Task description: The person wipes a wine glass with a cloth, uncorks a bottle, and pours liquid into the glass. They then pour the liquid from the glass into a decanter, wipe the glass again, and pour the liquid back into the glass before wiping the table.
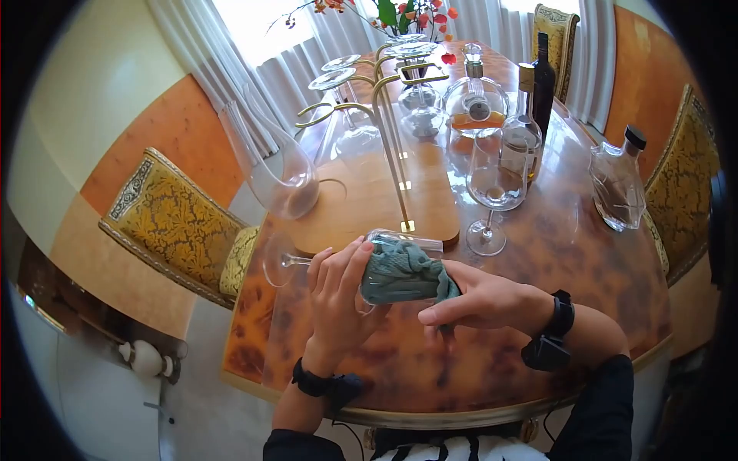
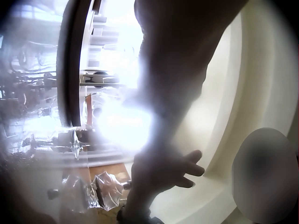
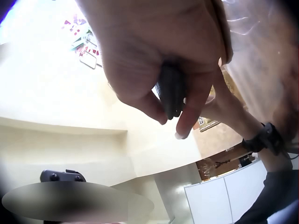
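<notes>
A clear wine glass (image 1: 427,246) lies sideways in the air over the table's near side, its foot pointing left. My left hand (image 1: 337,296) grips its bowl, fingers over the top and thumb below. A green cloth (image 1: 406,275) is bunched inside the bowl and comes out at the rim. My right hand (image 1: 498,298) pinches the cloth at that open end, thumb toward me. From the right wrist, the cloth (image 3: 172,91) looks dark between the thumb and fingers. Glare covers much of the left wrist view, hiding the glass.
Behind the glass stands a wooden stand (image 1: 361,192) with brass arms holding upside-down glasses. A decanter (image 1: 296,184) leans at its left. One wine glass (image 1: 492,188) stands upright at right, near several bottles and a faceted bottle (image 1: 617,184). Patterned chairs (image 1: 173,215) flank the glossy table (image 1: 369,384).
</notes>
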`<state>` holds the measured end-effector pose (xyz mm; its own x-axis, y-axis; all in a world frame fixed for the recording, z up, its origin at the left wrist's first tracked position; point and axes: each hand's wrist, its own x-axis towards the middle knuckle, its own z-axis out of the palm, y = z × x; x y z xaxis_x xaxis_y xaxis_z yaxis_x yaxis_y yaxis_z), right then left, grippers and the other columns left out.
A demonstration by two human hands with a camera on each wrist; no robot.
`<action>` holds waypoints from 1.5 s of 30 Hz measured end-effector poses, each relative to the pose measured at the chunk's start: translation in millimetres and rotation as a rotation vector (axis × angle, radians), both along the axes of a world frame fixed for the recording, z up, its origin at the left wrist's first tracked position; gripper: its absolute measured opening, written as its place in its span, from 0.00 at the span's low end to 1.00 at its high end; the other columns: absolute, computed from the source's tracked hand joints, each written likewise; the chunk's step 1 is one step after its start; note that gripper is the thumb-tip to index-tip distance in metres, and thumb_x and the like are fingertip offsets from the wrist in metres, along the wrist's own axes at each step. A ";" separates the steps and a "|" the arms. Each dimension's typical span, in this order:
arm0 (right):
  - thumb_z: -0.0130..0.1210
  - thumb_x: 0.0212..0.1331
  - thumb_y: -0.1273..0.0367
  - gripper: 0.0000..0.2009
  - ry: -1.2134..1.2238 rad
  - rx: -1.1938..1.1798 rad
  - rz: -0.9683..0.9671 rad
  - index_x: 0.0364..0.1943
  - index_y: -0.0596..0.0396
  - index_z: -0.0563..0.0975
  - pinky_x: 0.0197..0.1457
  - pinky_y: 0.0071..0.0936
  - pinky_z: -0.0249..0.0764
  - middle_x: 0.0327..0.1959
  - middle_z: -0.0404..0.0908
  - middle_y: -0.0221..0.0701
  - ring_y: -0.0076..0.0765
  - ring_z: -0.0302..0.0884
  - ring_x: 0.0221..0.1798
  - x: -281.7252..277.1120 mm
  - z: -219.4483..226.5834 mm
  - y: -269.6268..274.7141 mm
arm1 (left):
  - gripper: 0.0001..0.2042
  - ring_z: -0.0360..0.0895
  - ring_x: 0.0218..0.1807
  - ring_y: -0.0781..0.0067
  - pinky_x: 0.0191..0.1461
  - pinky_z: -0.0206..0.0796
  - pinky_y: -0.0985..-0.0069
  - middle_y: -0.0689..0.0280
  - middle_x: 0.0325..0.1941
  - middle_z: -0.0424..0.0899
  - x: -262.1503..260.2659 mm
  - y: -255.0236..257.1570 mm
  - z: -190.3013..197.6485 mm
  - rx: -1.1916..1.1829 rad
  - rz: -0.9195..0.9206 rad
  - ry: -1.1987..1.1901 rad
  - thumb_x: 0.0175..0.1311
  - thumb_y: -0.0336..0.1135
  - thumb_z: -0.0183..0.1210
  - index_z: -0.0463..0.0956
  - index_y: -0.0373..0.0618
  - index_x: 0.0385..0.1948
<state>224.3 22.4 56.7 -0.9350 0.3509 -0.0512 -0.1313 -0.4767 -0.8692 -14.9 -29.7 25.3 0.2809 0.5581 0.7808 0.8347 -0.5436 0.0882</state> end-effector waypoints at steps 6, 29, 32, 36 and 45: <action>0.62 0.68 0.67 0.34 -0.057 0.214 -0.088 0.72 0.58 0.56 0.37 0.24 0.85 0.64 0.70 0.41 0.34 0.87 0.43 19.7 45.0 -8.4 | 0.46 0.77 0.61 0.59 0.66 0.66 0.63 0.51 0.61 0.79 7.7 -7.2 0.9 -0.354 -0.164 -0.600 0.50 0.39 0.77 0.60 0.38 0.71; 0.55 0.52 0.77 0.30 -0.190 1.947 -0.136 0.63 0.40 0.75 0.31 0.33 0.80 0.68 0.74 0.23 0.38 0.85 0.34 18.2 21.0 -7.3 | 0.50 0.76 0.53 0.75 0.55 0.70 0.77 0.61 0.56 0.79 -8.5 -25.3 14.2 -1.254 -0.525 -1.022 0.56 0.73 0.56 0.68 0.29 0.64; 0.57 0.50 0.76 0.33 -0.238 2.041 -0.217 0.65 0.34 0.74 0.31 0.30 0.81 0.66 0.75 0.22 0.36 0.85 0.35 12.5 6.2 0.3 | 0.48 0.76 0.53 0.74 0.54 0.70 0.77 0.61 0.55 0.79 -10.5 -23.8 14.4 -1.275 -0.535 -0.945 0.57 0.73 0.54 0.68 0.29 0.63; 0.61 0.50 0.75 0.35 -0.162 2.017 -0.311 0.67 0.31 0.73 0.32 0.31 0.82 0.65 0.76 0.24 0.37 0.86 0.40 6.8 -4.1 11.9 | 0.45 0.77 0.52 0.74 0.55 0.71 0.76 0.60 0.52 0.81 -14.0 -16.7 12.7 -1.006 -0.484 -0.819 0.57 0.70 0.59 0.69 0.32 0.61; 0.61 0.60 0.77 0.34 -0.171 1.127 0.006 0.73 0.46 0.65 0.45 0.31 0.84 0.67 0.73 0.40 0.38 0.86 0.44 7.3 -5.0 24.3 | 0.48 0.86 0.44 0.66 0.50 0.76 0.69 0.55 0.45 0.86 -8.1 -18.5 13.8 -0.542 -0.146 -0.404 0.45 0.57 0.75 0.66 0.35 0.65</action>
